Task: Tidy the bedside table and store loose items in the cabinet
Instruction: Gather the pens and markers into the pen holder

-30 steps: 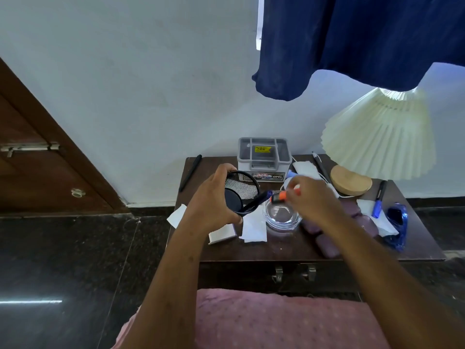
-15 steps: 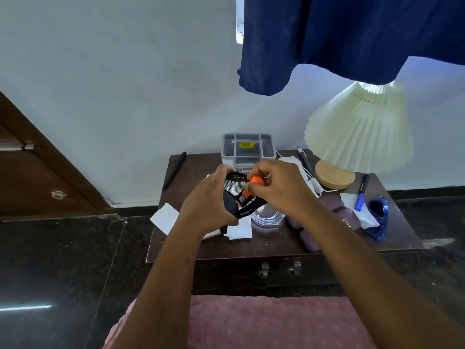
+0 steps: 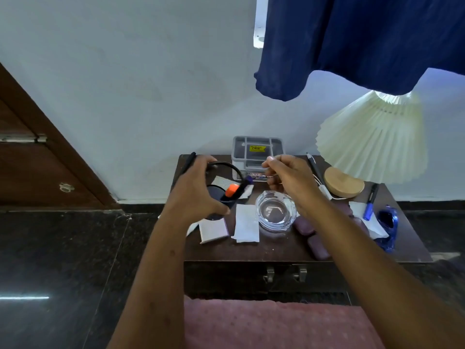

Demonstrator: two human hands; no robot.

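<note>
My left hand (image 3: 193,195) grips a black mesh pen cup (image 3: 224,164), tilted on its side above the left part of the dark bedside table (image 3: 251,250). An orange-capped marker (image 3: 232,190) and a dark pen with a purple end (image 3: 247,180) stick out of the cup. My right hand (image 3: 286,180) hovers in front of the grey organiser tray (image 3: 256,153) with loosely curled fingers and holds nothing. A black pen (image 3: 189,161) lies at the table's back left and another pen (image 3: 312,163) at the back right. The cabinet's handles (image 3: 284,273) show below the tabletop.
On the table lie a glass ashtray (image 3: 275,212), white paper slips (image 3: 246,224), a small white box (image 3: 214,231), purple cases (image 3: 313,238), a blue marker (image 3: 370,205) and blue sunglasses (image 3: 388,222). A lamp (image 3: 372,137) stands at the right. Pink cloth (image 3: 276,323) lies below.
My right hand put the orange marker into the mesh cup, let go and drew back to the right. My left hand carried the cup slightly left.
</note>
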